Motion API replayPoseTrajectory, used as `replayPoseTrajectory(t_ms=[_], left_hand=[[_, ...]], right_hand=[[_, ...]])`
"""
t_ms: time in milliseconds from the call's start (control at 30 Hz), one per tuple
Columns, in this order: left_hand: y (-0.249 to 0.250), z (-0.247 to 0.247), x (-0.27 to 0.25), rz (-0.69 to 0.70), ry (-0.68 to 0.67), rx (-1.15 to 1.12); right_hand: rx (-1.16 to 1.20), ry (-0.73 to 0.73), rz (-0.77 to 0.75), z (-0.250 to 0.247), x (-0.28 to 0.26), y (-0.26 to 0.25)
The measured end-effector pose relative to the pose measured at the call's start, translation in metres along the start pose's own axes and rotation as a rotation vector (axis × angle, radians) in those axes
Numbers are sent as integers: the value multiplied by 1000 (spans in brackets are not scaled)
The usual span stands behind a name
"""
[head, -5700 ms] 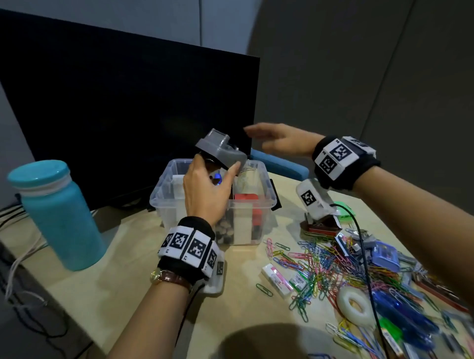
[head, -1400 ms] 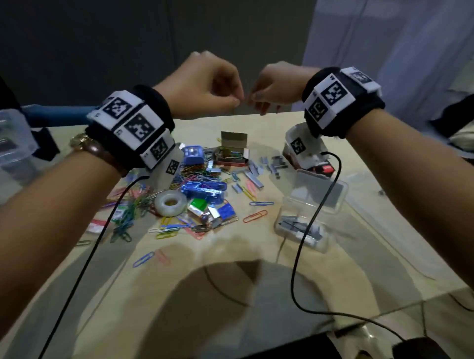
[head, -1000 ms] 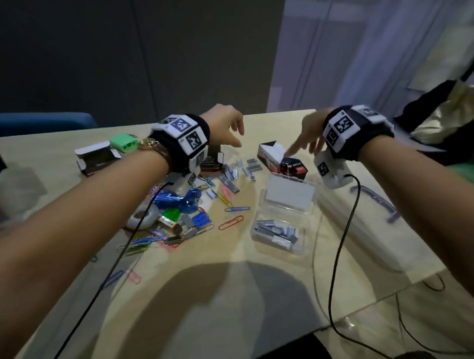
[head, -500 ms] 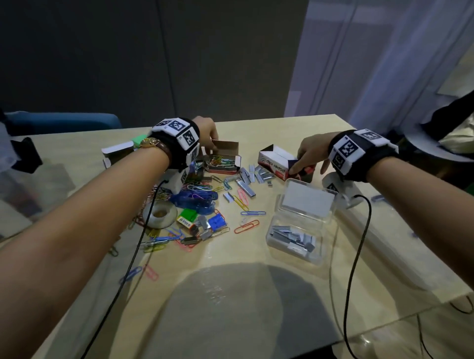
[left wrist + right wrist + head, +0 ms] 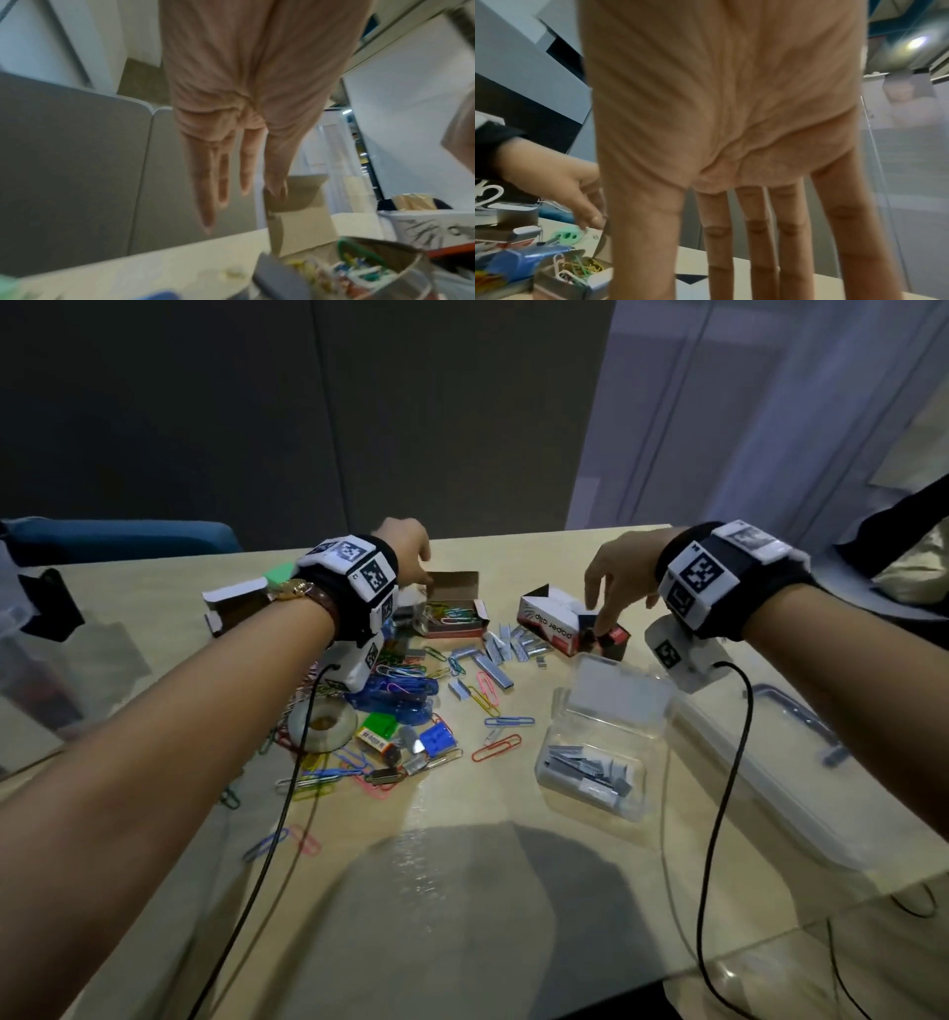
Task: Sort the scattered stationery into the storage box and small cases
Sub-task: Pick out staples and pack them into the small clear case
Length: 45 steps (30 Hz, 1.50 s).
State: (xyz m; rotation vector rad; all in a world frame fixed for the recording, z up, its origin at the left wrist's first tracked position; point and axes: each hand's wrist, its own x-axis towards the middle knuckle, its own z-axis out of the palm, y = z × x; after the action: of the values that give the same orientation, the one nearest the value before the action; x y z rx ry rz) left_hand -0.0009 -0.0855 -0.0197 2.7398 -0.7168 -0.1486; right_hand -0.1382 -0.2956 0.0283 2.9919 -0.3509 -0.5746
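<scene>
An open cardboard box of coloured paper clips (image 5: 452,614) (image 5: 303,219) (image 5: 577,270) stands at the far middle of the table. My left hand (image 5: 418,567) (image 5: 244,182) hangs over its left end with straight fingers, the thumb against the raised flap. My right hand (image 5: 603,613) (image 5: 731,253) reaches down with straight fingers onto a white and red paper clip box (image 5: 557,624). A clear small case (image 5: 590,762) with staple strips lies open in front of it. Loose staple strips (image 5: 506,649) and paper clips (image 5: 495,747) are scattered between.
A tape roll (image 5: 322,724), a blue plastic item (image 5: 400,695) and small coloured pieces lie under my left wrist. A green sharpener (image 5: 280,572) and another opened carton (image 5: 231,603) sit far left. A large clear lid (image 5: 770,762) lies at the right table edge.
After dropping a grey item in the storage box, I turned right. Both hands came down to the two cartons. My right fingers now point down on the white and red box.
</scene>
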Motion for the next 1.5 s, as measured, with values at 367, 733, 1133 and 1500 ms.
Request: replayPoseTrajectory(t_ms=[367,733,1133,1500], left_hand=[[98,19,-76,573,-537,-176],[71,28,-81,410,-528,-184],[23,1,-143,541,-435,-175],[20,37,-155,544,-534,-146]], right_hand=[[251,-132,-21,10,-23,20],[291,24,-97,26,-53,15],[202,-27,-621,42,-84,-69],[108,100,-725,90,-84,-62]])
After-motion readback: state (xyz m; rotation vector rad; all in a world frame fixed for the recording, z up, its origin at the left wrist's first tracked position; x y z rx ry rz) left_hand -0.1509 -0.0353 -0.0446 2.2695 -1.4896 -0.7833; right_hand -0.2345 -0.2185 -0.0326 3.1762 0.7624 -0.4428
